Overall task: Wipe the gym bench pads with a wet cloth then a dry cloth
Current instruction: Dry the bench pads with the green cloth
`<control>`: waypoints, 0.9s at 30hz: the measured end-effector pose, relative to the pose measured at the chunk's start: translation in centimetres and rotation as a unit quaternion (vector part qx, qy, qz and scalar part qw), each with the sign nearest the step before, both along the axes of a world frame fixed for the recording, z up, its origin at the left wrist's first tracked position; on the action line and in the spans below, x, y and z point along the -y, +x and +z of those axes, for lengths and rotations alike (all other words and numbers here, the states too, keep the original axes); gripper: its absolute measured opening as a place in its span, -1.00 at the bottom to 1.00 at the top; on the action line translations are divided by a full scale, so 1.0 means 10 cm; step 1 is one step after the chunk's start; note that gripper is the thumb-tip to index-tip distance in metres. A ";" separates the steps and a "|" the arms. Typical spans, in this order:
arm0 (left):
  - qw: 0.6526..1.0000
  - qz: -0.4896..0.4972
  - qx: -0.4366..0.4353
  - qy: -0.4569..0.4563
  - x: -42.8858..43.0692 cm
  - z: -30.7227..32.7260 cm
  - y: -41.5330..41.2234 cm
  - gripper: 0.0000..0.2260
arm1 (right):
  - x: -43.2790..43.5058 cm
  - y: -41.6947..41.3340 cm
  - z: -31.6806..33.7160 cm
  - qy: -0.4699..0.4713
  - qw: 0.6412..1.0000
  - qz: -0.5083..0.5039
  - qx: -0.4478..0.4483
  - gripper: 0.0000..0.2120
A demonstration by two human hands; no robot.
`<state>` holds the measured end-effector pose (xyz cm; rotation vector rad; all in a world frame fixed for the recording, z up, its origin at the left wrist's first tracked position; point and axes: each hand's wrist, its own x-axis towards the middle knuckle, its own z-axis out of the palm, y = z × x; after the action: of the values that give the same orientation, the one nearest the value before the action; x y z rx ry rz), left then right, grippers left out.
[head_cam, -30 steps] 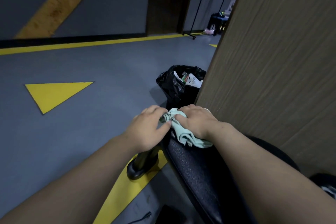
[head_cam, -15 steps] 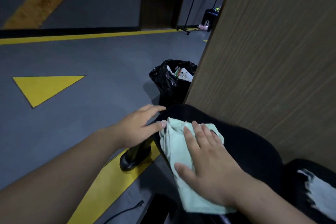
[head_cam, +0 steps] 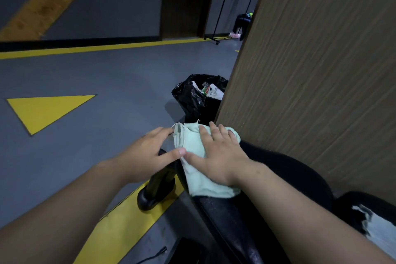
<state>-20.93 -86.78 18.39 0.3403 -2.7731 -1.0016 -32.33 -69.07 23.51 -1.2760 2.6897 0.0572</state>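
Right hand (head_cam: pixel 222 156): flat on pale green cloth (head_cam: pixel 199 176), fingers straight and spread.
Left hand (head_cam: pixel 147 152): fingers straight, thumb tip touching cloth edge.
Cloth: draped over black bench pad (head_cam: pixel 278 169).

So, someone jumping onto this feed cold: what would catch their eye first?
Dead centre, the right hand presses flat on a pale green cloth spread over the black bench pad, with the left hand at the cloth's left edge. Next comes the yellow triangle on the grey floor at left, then the black bin bag just beyond the pad, beside the wood-grain panel.
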 end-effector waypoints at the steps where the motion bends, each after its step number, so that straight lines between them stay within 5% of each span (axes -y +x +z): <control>1: 1.000 0.004 0.014 -0.013 0.02 -0.01 -0.01 -0.03 | 0.08 -0.10 0.01 -0.003 1.000 -0.005 0.008 -0.12; 7: 1.000 0.015 0.009 -0.009 0.04 -0.02 -0.06 0.00 | 0.18 -0.26 0.00 -0.009 1.000 -0.010 0.010 -0.15; 16: 0.999 -0.048 -0.019 -0.009 -0.28 0.08 -0.12 -0.14 | -0.90 -0.59 0.00 -0.032 0.997 -0.075 0.008 -0.01; 27: 0.985 -0.023 0.082 -0.152 -0.63 0.13 -0.01 0.04 | -1.39 -0.54 0.07 0.002 0.968 -0.251 -0.010 -0.19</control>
<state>-21.04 -80.45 19.68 0.3276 -3.0355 -0.5652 -37.78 -55.15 24.20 -0.5618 2.9370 0.0111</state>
